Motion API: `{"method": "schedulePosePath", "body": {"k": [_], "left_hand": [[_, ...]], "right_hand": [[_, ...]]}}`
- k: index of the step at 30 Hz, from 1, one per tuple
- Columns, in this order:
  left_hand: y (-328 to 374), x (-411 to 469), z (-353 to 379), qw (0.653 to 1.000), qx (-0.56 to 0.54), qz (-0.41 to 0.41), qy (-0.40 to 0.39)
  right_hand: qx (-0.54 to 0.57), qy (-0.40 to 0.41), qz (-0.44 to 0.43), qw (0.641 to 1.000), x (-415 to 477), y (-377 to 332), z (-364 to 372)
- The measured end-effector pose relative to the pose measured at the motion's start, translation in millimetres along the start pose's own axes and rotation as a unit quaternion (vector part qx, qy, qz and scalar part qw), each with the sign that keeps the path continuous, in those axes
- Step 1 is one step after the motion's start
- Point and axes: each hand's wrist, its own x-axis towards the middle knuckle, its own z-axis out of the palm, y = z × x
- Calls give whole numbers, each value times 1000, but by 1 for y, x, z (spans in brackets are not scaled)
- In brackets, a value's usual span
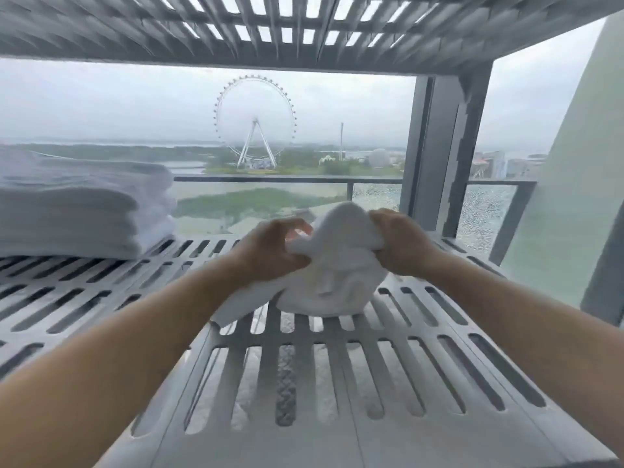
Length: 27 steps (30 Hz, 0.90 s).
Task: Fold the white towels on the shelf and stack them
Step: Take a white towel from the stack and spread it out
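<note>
Head view | left hand point(270, 249) and right hand point(400, 243) both pinch crumpled white towel point(332, 275), fingers curled into cloth, low over slatted shelf point(337, 383) | folded stack point(77, 207) far left of towel | step: opening out before folding | next: find corners, spread flat.
</note>
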Motion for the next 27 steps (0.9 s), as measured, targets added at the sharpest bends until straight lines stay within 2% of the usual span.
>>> {"method": "schedulePosePath", "body": {"k": [1, 2, 3, 5, 7, 8, 10, 12, 14, 19, 22, 27], "left_hand": [[10, 3, 3, 1000, 0, -16, 17], [19, 6, 8, 997, 44, -31, 51], [27, 6, 14, 985, 134, -31, 107], [36, 3, 27, 910, 352, 38, 218], [38, -4, 40, 847, 461, 128, 233], [36, -7, 45, 843, 476, 140, 207], [27, -10, 55, 870, 454, 103, 165], [20, -12, 61, 899, 400, 77, 160], [16, -11, 63, 911, 377, 63, 155], [0, -12, 56, 899, 429, -68, 52], [-4, -14, 50, 906, 411, -83, 57], [2, -17, 43, 896, 430, -106, 9]], "right_hand": [[-5, 7, 17, 1000, 1, 14, -3], [-1, 13, 44, 999, 2, 25, -5], [18, 28, 69, 997, 2, 30, -6], [81, 100, 41, 991, -5, 23, -4], [89, 159, -64, 981, -18, 9, 3], [66, 161, -111, 978, -25, 4, 9], [-11, 106, -164, 981, -36, 0, 23], [-78, 14, -162, 984, -38, 4, 34], [-90, -34, -141, 985, -34, 6, 37], [-7, -97, -115, 989, -28, 10, 33], [13, -102, -121, 987, -24, 14, 28], [-19, -111, -145, 983, -18, 11, 25]]}}
